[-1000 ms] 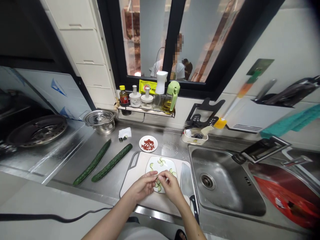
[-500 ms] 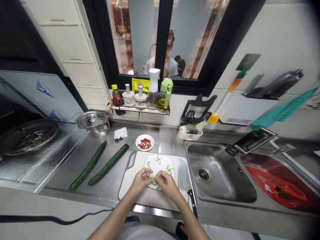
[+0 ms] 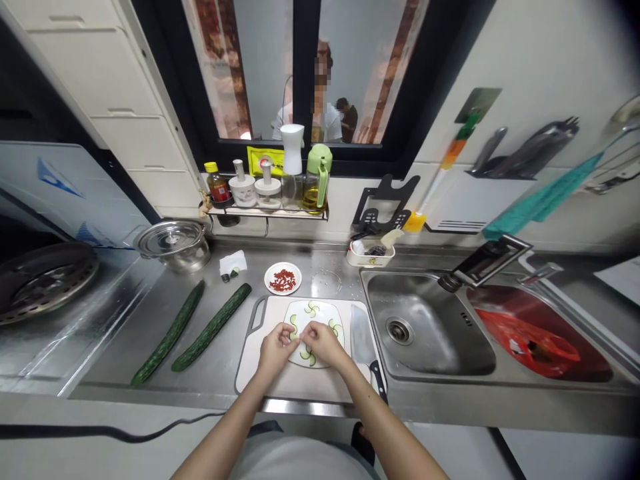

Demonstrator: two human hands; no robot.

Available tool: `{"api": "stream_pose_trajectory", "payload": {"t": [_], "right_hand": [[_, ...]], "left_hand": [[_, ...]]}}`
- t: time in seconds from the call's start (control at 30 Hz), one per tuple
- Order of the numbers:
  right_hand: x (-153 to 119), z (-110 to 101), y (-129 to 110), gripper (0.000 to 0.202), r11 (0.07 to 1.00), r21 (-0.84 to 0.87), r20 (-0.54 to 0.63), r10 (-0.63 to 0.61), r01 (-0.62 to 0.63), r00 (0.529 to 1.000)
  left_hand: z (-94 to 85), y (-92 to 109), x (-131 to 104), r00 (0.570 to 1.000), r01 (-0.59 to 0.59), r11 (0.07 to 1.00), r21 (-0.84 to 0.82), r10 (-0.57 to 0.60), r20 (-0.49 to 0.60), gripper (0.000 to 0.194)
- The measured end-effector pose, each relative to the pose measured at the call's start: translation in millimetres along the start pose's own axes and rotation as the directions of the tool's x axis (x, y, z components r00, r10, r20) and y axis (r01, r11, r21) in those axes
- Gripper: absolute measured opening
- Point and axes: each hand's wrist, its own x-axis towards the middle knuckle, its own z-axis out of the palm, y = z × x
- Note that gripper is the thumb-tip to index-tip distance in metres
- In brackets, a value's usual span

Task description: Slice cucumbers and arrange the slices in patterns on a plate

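Observation:
My left hand (image 3: 276,345) and my right hand (image 3: 321,341) meet over the left part of a white plate (image 3: 320,313). Both have thumb and fingers pinched together, and whatever lies between the fingertips is too small to make out. Curved cucumber slices (image 3: 311,309) form pinwheel shapes on the plate, at its back, right and front. Another slice (image 3: 293,321) lies at the left, just behind my fingers. Under the plate is a pale cutting board (image 3: 263,347), with a knife (image 3: 361,333) on its right side. Red bits (image 3: 283,281) fill a small dish (image 3: 269,279) behind the board.
Two whole cucumbers (image 3: 213,328) lie left of the board. A lidded pot (image 3: 175,245) stands behind them. The sink (image 3: 430,333) is to the right, with a red bag (image 3: 535,347) in its second basin. A shelf (image 3: 265,212) holds bottles and jars.
The view has shifted, so most things appear further left and slightly higher. My hands have moved toward the left side of the plate, uncovering more of the front pinwheel. Both stay pinched.

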Motion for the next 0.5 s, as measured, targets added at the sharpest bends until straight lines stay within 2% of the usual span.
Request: {"api": "stream_pose_trajectory", "payload": {"t": [0.27,0.5], "right_hand": [[21.4,5.0,-5.9,0.011,0.992,-0.129,0.007,0.008,-0.007,1.000],[36.5,11.9,-9.6,0.012,0.949,-0.299,0.047,0.124,-0.105,0.991]], "left_hand": [[-3.5,-9.6,19.5,0.999,0.021,0.982,0.189,-0.015,-0.028,0.019],[-0.6,-17.2,35.5,0.999,0.008,0.961,0.278,0.005,-0.044,0.015]]}}
